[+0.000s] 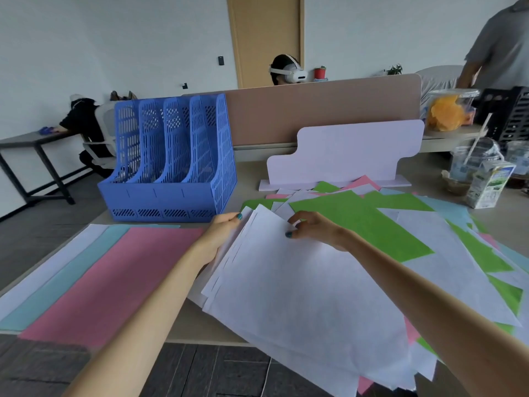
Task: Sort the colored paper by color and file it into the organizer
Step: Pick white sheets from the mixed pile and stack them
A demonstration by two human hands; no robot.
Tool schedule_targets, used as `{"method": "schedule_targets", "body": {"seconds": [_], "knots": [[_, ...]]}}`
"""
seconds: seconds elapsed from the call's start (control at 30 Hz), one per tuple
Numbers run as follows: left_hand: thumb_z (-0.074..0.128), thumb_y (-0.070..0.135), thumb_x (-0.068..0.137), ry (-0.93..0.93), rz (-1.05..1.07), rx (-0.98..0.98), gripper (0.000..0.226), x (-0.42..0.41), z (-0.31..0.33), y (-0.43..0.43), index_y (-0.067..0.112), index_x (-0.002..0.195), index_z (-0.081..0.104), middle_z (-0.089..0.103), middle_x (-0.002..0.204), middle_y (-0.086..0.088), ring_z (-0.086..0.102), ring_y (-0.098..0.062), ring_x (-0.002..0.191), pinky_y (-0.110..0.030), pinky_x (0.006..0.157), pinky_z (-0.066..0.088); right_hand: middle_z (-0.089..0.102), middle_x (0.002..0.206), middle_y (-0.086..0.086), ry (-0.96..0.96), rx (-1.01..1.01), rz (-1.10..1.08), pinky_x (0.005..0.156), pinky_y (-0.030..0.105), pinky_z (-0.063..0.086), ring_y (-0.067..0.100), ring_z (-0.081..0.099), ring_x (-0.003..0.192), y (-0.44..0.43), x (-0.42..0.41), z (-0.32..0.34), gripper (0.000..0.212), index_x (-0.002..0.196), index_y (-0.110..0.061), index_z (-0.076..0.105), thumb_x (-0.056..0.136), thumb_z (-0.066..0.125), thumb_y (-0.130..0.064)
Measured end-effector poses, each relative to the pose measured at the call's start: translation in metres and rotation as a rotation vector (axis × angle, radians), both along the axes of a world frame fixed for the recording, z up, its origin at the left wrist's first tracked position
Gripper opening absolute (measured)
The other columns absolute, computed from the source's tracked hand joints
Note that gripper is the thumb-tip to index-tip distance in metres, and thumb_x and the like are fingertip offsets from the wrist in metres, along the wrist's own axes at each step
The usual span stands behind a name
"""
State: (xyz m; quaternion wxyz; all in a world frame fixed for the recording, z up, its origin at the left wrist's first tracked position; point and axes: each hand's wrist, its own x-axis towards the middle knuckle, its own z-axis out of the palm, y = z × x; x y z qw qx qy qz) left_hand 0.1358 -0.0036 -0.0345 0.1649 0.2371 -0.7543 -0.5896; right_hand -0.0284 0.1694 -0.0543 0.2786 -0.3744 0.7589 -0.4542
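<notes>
A fanned stack of white sheets [289, 287] lies in front of me. My left hand [221, 233] grips its left edge, thumb on top. With curled fingers, my right hand [312, 227] pinches the top sheet near its far corner. Green sheets [360, 222] lie mixed with white, pink and light blue paper in a loose heap to the right. On the left, sorted piles lie side by side: pink [114, 279], light blue [65, 279] and white [37, 270]. The blue organizer [171, 161] with several slots stands at the back left, and its slots look empty.
A white cut-out board [343, 153] stands behind the heap, in front of a beige desk divider [315, 110]. Plastic cups [469, 161], a drink carton [489, 184] and a black crate [512, 116] crowd the right. Other people sit and stand beyond the desk.
</notes>
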Motion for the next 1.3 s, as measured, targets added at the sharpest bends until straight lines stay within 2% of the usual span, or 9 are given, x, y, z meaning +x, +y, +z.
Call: {"method": "schedule_targets", "body": {"seconds": [0.33, 0.43, 0.67, 0.83, 0.93, 1.0, 1.1, 1.2, 1.3], "knots": [[0.068, 0.041, 0.083, -0.237, -0.179, 0.025, 0.031, 0.017, 0.007, -0.021, 0.028, 0.111, 0.066, 0.064, 0.113, 0.012, 0.054, -0.004, 0.102, -0.025, 0.089, 0.034, 0.052, 0.067, -0.004, 0.046, -0.052, -0.239, 0.041, 0.012, 0.032, 0.008, 0.044, 0.056, 0.018, -0.013, 0.006, 0.008, 0.082, -0.012, 0.06, 0.086, 0.066, -0.009], [0.069, 0.031, 0.08, -0.142, -0.18, 0.223, 0.036, 0.025, 0.001, -0.025, 0.016, 0.113, 0.066, 0.067, 0.105, -0.004, 0.061, -0.015, 0.088, -0.025, 0.068, 0.047, 0.056, 0.07, 0.001, -0.017, -0.124, -0.321, 0.045, 0.014, 0.036, 0.011, 0.048, 0.057, 0.03, -0.021, 0.006, 0.007, 0.084, -0.011, 0.061, 0.087, 0.065, -0.006], [0.057, 0.016, 0.09, 0.123, -0.154, 0.625, 0.036, 0.015, -0.012, 0.025, 0.013, 0.126, 0.058, 0.068, 0.115, -0.005, 0.065, -0.02, 0.102, -0.028, 0.08, 0.05, 0.058, 0.066, 0.007, -0.177, -0.283, -0.54, 0.04, 0.014, 0.043, 0.013, 0.054, 0.048, 0.045, -0.025, 0.001, 0.008, 0.085, -0.007, 0.062, 0.085, 0.06, 0.001], [0.069, 0.012, 0.083, 0.091, -0.079, 0.527, 0.024, 0.0, -0.013, 0.069, 0.016, 0.107, 0.07, 0.073, 0.105, -0.005, 0.067, -0.025, 0.101, -0.039, 0.095, 0.049, 0.057, 0.067, 0.007, -0.347, -0.394, -0.733, 0.048, 0.02, 0.044, 0.019, 0.052, 0.055, 0.045, -0.024, -0.004, 0.018, 0.072, -0.012, 0.057, 0.087, 0.058, -0.001], [0.067, 0.005, 0.084, 0.089, 0.047, 0.408, 0.015, -0.013, -0.014, 0.084, 0.015, 0.095, 0.067, 0.072, 0.089, 0.003, 0.064, -0.021, 0.089, -0.034, 0.089, 0.049, 0.057, 0.079, 0.009, -0.388, -0.383, -0.726, 0.066, 0.03, 0.045, 0.022, 0.053, 0.071, 0.046, -0.019, -0.008, 0.006, 0.09, -0.007, 0.058, 0.089, 0.061, -0.012], [0.065, 0.01, 0.088, 0.03, 0.1, 0.283, 0.017, -0.019, -0.015, 0.089, 0.013, 0.1, 0.053, 0.061, 0.095, 0.007, 0.05, -0.016, 0.098, -0.027, 0.086, 0.039, 0.06, 0.093, 0.014, -0.414, -0.345, -0.646, 0.078, 0.04, 0.049, 0.026, 0.056, 0.082, 0.049, -0.015, -0.011, 0.026, 0.108, -0.003, 0.055, 0.087, 0.065, -0.016], [0.065, 0.017, 0.089, -0.005, 0.118, 0.211, 0.047, -0.03, -0.025, 0.085, 0.003, 0.127, 0.041, 0.051, 0.125, -0.005, 0.043, -0.017, 0.108, -0.026, 0.086, 0.032, 0.063, 0.095, 0.017, -0.406, -0.315, -0.594, 0.072, 0.037, 0.053, 0.027, 0.06, 0.076, 0.06, -0.015, -0.011, 0.029, 0.11, 0.0, 0.056, 0.084, 0.065, -0.007], [0.066, 0.019, 0.089, 0.026, 0.116, 0.196, 0.049, -0.037, -0.025, 0.082, 0.001, 0.128, 0.043, 0.05, 0.122, -0.004, 0.046, -0.019, 0.11, -0.027, 0.086, 0.033, 0.061, 0.083, 0.012, -0.342, -0.208, -0.573, 0.053, 0.021, 0.043, 0.022, 0.056, 0.066, 0.082, -0.02, -0.009, 0.013, 0.094, -0.006, 0.062, 0.081, 0.065, -0.005], [0.065, 0.019, 0.089, 0.077, 0.073, 0.207, 0.033, -0.044, -0.021, 0.094, 0.012, 0.118, 0.052, 0.058, 0.11, 0.005, 0.052, -0.011, 0.098, -0.025, 0.086, 0.034, 0.065, 0.094, 0.018, -0.383, -0.113, -0.491, 0.071, 0.031, 0.049, 0.027, 0.061, 0.081, 0.111, -0.03, -0.013, 0.027, 0.103, 0.003, 0.067, 0.08, 0.069, -0.01]]}}
